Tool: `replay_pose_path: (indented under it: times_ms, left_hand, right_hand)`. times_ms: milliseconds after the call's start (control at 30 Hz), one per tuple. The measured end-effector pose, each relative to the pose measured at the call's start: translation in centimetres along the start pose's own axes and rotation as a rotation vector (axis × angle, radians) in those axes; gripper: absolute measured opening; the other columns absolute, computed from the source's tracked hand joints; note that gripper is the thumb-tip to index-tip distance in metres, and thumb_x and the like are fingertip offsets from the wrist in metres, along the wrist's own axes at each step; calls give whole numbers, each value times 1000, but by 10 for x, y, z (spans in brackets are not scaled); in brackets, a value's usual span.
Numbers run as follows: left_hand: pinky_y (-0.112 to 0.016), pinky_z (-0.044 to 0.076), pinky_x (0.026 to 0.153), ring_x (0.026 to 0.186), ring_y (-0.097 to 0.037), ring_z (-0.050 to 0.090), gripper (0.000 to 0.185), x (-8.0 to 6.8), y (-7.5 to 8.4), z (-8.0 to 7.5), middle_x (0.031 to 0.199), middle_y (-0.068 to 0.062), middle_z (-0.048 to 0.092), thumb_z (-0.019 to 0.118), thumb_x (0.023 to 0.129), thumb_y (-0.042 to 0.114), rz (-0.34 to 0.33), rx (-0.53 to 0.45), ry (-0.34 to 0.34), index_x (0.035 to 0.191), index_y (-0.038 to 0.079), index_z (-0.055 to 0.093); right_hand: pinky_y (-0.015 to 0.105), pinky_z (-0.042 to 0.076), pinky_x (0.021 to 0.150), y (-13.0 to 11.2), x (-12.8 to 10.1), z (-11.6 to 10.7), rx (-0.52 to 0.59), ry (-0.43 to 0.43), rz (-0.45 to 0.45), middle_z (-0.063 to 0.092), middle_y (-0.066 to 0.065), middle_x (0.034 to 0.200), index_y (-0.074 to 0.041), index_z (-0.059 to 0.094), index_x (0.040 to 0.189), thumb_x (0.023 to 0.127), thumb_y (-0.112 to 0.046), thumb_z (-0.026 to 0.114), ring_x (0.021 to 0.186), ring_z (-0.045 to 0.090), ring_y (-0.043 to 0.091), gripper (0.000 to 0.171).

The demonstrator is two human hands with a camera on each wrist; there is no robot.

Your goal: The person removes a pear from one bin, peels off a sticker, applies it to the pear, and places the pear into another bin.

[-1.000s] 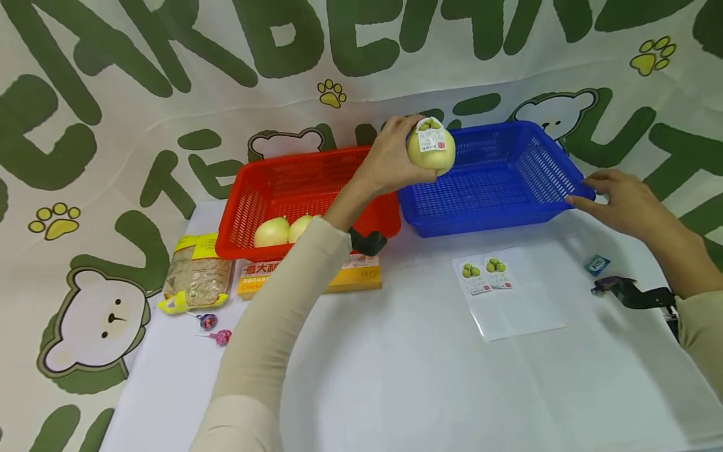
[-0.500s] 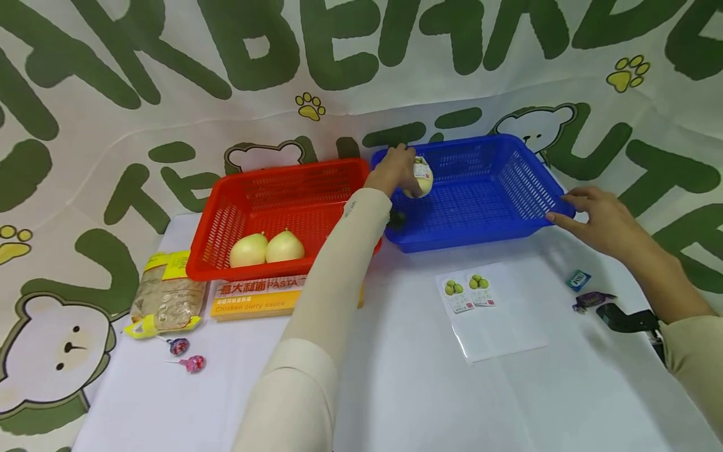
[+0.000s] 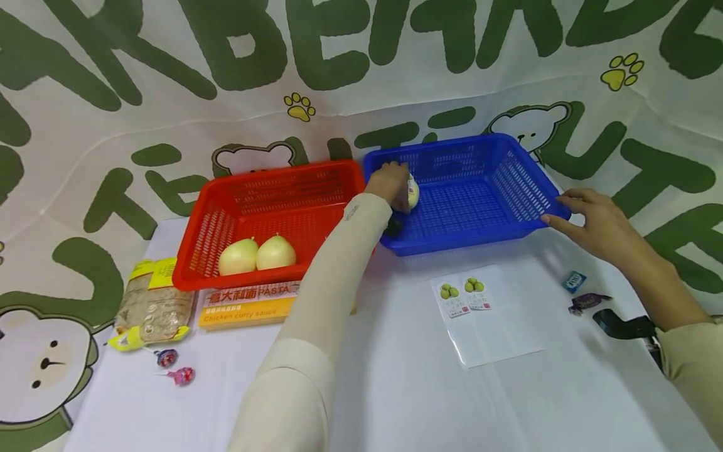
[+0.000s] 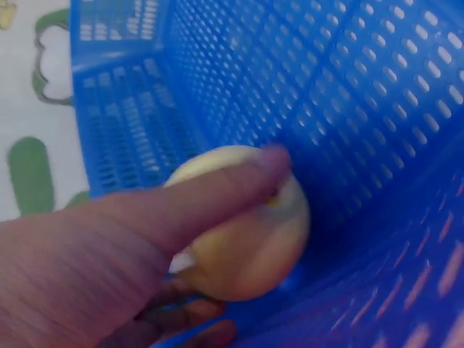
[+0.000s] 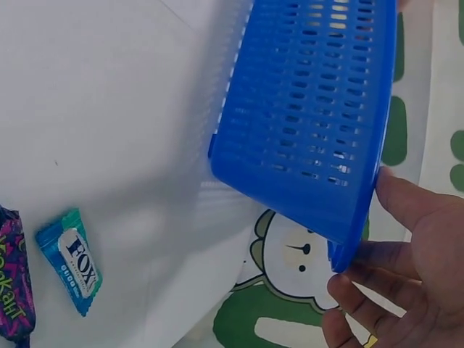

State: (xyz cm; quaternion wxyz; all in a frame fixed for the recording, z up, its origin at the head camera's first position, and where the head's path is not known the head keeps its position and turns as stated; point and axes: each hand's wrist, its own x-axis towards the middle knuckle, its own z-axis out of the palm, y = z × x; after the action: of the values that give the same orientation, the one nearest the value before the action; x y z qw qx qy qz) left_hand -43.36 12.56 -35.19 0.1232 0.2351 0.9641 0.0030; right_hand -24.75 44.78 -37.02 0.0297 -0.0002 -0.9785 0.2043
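Note:
Inside the left end of the blue basket, my left hand holds a pale yellow pear with a paper label. In the left wrist view the thumb lies across the pear and the fingers curl beneath it, close to the basket wall. My right hand pinches the basket's right front corner; in the right wrist view thumb and fingers grip the rim. Two more pears, a left one and a right one, sit in the red basket.
A bagged food packet and a pasta box lie before the red basket, near two lollipops. A sheet with pear labels lies in front of the blue basket. Small wrapped candies are at the right.
My left hand has lowered the pear from above the baskets into the left end of the blue basket. The right hand stays at the rim. The head view has shifted somewhat.

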Motion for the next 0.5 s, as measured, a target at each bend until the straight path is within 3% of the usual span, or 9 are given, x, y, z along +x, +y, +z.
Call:
replay_pose_path:
  times_ms: [133, 233, 367, 500]
  left_hand:
    - [-48, 30, 116, 141, -30, 35, 90, -13, -5, -11, 155, -12, 37, 70, 89, 49, 61, -8, 8, 158, 10, 28]
    - [-42, 32, 115, 141, -23, 39, 75, -39, -16, -21, 155, -5, 40, 61, 95, 47, 127, -79, 104, 157, 16, 33]
    - [-31, 45, 104, 124, -17, 54, 51, -98, -45, -22, 139, -1, 57, 59, 98, 37, 202, -267, 331, 144, 16, 54]
    - [-31, 49, 97, 113, -18, 58, 37, -163, -87, -5, 127, -1, 64, 63, 97, 28, 212, -410, 552, 131, 13, 65]
  right_hand:
    - [79, 13, 104, -1, -1, 3, 3, -3, 28, 29, 37, 146, 14, 44, 140, 100, -43, 57, 138, 16, 60, 71]
    - [79, 12, 104, -1, -2, 6, 2, 5, 42, 27, 37, 147, 13, 42, 143, 101, -43, 56, 139, 13, 60, 71]
    - [80, 12, 103, -1, -4, 9, -3, 13, 69, 23, 36, 150, 11, 38, 146, 103, -44, 52, 141, 9, 60, 71]
    - [79, 10, 103, 0, -5, 11, -15, 25, 85, 21, 36, 152, 10, 37, 146, 103, -44, 50, 142, 7, 59, 70]
